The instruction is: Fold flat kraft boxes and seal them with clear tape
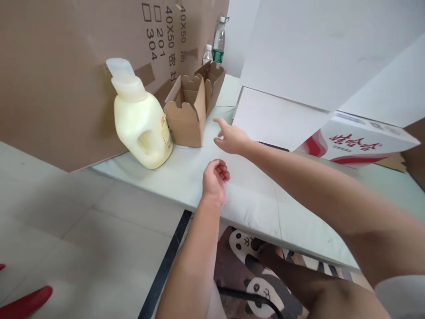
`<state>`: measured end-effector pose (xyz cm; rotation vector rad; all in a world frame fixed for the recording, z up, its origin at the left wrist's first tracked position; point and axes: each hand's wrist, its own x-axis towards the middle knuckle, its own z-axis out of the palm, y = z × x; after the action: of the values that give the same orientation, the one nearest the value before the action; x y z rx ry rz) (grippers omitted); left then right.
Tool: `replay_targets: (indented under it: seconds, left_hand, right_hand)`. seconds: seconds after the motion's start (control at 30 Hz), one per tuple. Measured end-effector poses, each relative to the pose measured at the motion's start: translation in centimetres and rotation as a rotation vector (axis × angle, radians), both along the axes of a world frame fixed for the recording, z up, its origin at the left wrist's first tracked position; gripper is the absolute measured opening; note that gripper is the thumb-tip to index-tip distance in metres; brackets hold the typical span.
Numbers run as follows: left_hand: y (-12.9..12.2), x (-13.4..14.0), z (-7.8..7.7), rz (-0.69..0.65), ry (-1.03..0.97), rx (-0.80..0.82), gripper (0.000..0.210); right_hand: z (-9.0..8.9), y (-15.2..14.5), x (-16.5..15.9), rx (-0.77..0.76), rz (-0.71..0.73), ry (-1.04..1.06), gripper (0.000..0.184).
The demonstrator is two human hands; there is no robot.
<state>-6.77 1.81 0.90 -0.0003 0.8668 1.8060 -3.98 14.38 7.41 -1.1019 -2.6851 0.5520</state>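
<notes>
My right hand (232,137) reaches in over the light-covered table. Its index finger and thumb are apart, and nothing is in it. Just left of its fingertips stands an open-topped brown cardboard box (186,122) with notched flaps. A second cardboard box (214,86) sits right behind that one. Nearer the table's front edge, my left hand (215,180) hovers with the palm turned up, its fingers loosely curled and no object visible in them. Left of the boxes is a pale yellow detergent jug (141,124) with a handle and a translucent cap, upright, touched by neither hand.
A large printed cardboard panel (83,79) rises behind the jug. Two plastic bottles, one with a green label (218,55), stand at the back. White panels (282,117) and a red-and-white carton (358,139) are on the right. Below lies a panda-patterned mat (237,266).
</notes>
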Motion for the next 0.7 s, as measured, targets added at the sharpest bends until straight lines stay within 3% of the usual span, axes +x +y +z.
replay_targets:
  seconds: [0.07, 0.13, 0.27, 0.33, 0.43, 0.53, 0.6, 0.7]
  left_hand:
    - [0.0, -0.5, -0.1, 0.021, 0.004, -0.005, 0.010]
    - [0.0, -0.8, -0.1, 0.019, -0.001, -0.002, 0.011]
    - [0.1, -0.9, 0.0, 0.008, -0.018, 0.001, 0.010]
    - [0.1, -1.1, 0.0, 0.110, -0.007, -0.032, 0.010]
    - [-0.4, -2.0, -0.3, 0.448, 0.116, -0.113, 0.016]
    - [-1.2, -3.1, -0.6, 0.682, 0.306, -0.145, 0.016]
    - [-1.5, -3.3, -0.5, 0.708, 0.431, -0.139, 0.012]
    - [-1.6, -2.1, 0.1, 0.542, 0.623, 0.009, 0.011]
  right_hand:
    - [0.8, -0.1, -3.6, 0.047, 0.042, 0.044, 0.083]
    - [1.2, 0.3, -6.4, 0.078, 0.079, 0.123, 0.080]
    - [1.2, 1.6, -8.7, 0.117, 0.071, 0.167, 0.038]
    - [0.9, 1.7, -7.5, 0.162, 0.042, 0.215, 0.021]
    - [0.2, 0.4, -2.5, 0.243, 0.015, 0.332, 0.015]
    - [-0.4, -2.8, 5.8, 0.302, 0.032, 0.415, 0.014]
    - [-0.7, -5.8, 12.1, 0.401, 0.042, 0.471, 0.012]
    - [-1.5, -10.6, 20.6, 0.538, 0.072, 0.500, 0.007]
